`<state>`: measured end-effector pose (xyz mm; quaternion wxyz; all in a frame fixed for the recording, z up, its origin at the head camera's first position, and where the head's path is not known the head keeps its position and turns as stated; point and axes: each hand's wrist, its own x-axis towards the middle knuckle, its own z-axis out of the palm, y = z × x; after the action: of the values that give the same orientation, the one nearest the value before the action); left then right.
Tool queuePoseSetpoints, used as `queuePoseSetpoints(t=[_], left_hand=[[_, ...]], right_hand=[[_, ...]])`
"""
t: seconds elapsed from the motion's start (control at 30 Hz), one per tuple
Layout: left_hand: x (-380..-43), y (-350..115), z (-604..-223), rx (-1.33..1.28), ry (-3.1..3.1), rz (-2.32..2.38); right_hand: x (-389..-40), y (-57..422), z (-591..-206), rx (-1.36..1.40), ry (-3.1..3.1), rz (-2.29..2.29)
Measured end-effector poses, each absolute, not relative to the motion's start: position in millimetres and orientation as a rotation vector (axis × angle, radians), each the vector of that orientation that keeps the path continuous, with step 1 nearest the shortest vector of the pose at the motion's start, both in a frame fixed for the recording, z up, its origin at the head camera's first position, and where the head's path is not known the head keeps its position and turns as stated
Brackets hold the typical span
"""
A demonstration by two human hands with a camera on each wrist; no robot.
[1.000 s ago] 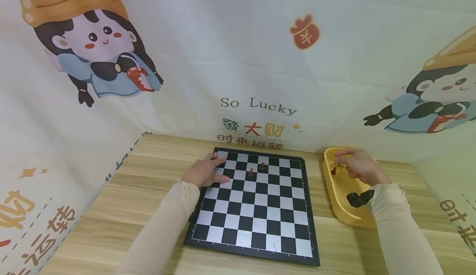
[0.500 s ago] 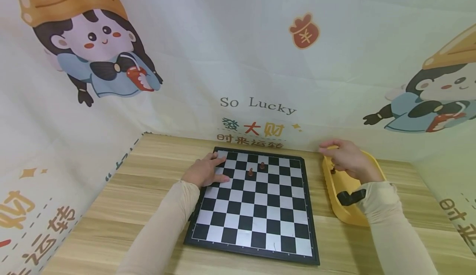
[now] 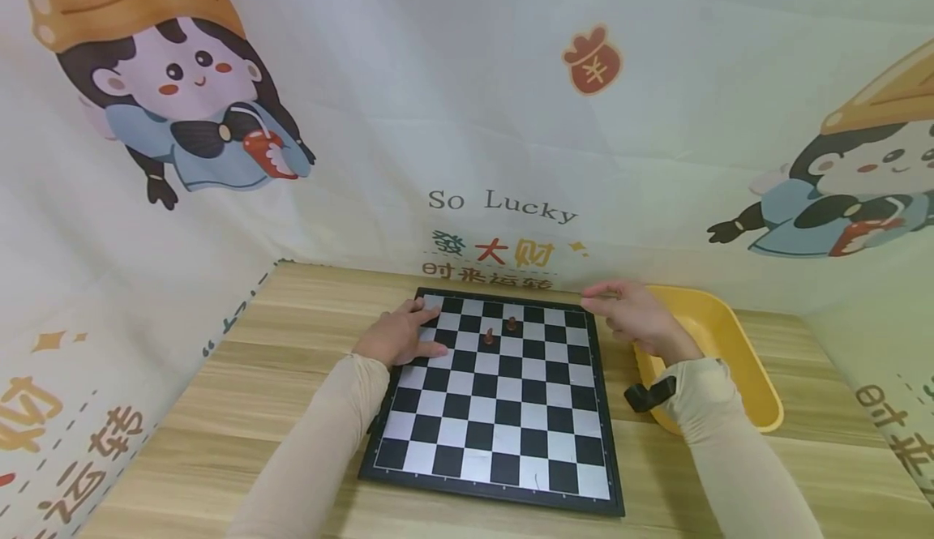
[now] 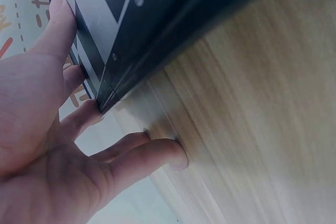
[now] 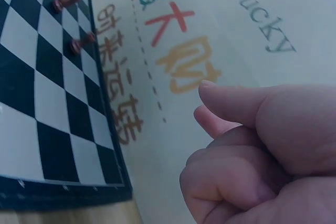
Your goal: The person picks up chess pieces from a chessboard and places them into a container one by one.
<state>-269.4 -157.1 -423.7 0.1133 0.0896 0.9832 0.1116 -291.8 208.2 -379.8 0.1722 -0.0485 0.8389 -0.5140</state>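
A black-and-white chessboard [image 3: 498, 389] lies on the wooden table. Two reddish-brown chess pieces stand near its far side: one piece [image 3: 490, 336] closer to me, the other piece [image 3: 512, 324] slightly behind and to the right. My left hand [image 3: 397, 335] rests at the board's far left edge, thumb and a finger over the squares; in the left wrist view other fingers [image 4: 142, 161] reach past the rim. Above the gap between board and tray is my right hand [image 3: 642, 320]. Its fingers [image 5: 226, 177] are curled, the thumb stretched forward; whether the fingertips pinch something is hidden.
A yellow tray [image 3: 759, 385] stands right of the board, its left part covered by my right hand and forearm. A black wrist device [image 3: 649, 394] hangs at the right cuff. Printed cloth [image 3: 503, 134] walls off the table's back and sides.
My right hand has moved left out of the yellow tray toward the board's far right corner. A small dark piece seen in the tray earlier is now out of sight. The left hand stays put.
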Motion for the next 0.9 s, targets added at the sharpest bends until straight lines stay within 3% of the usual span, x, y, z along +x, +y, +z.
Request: queuePoseSetpoints(t=[0.9], left_hand=[[-269, -157, -423, 0.244, 2.886, 0.303]], right_hand=[[-298, 128, -417, -0.186, 2.405, -1.522]])
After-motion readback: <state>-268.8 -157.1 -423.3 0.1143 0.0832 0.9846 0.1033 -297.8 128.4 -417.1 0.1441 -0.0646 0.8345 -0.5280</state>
